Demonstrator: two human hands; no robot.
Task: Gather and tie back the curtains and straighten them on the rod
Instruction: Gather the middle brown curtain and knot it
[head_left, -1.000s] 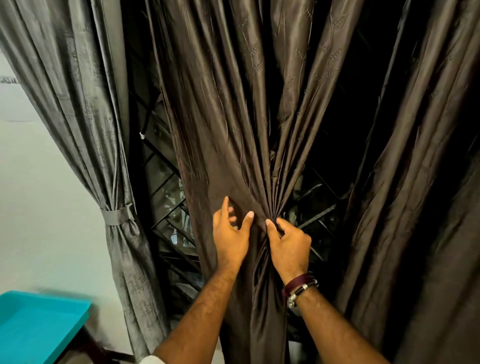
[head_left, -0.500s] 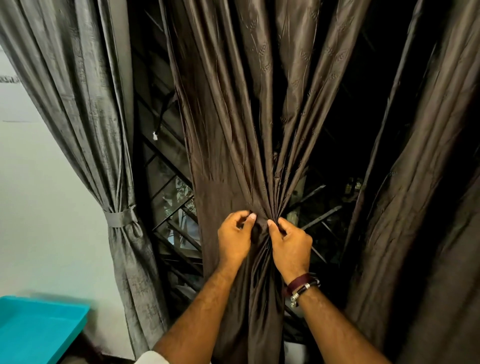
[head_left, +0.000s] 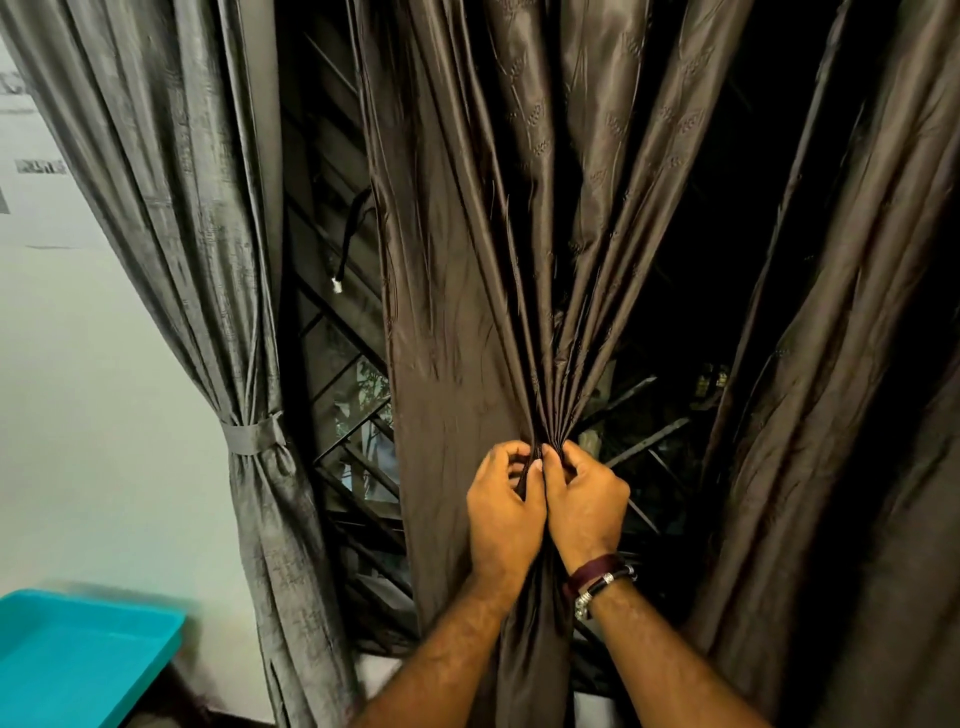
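A shiny dark brown curtain (head_left: 467, 270) hangs in the middle, its folds pinched together at waist height. My left hand (head_left: 501, 512) and my right hand (head_left: 587, 506) sit side by side, thumbs touching, both closed on the gathered pleats. The right wrist wears a maroon band and a beaded bracelet. To the left hangs a grey curtain (head_left: 182, 208), cinched by a grey tieback (head_left: 252, 434). Another brown curtain panel (head_left: 852, 364) hangs at the right, loose. The rod is out of view.
A dark window with a diagonal metal grille (head_left: 353, 431) shows between the curtains. A black cord with a white tip (head_left: 345, 239) dangles there. A turquoise surface (head_left: 78, 654) stands at the lower left against a pale wall (head_left: 104, 415).
My left hand, flat on the fabric with fingers spread, slid right and closed on the folds. The left side of the brown curtain has been drawn in toward my right hand.
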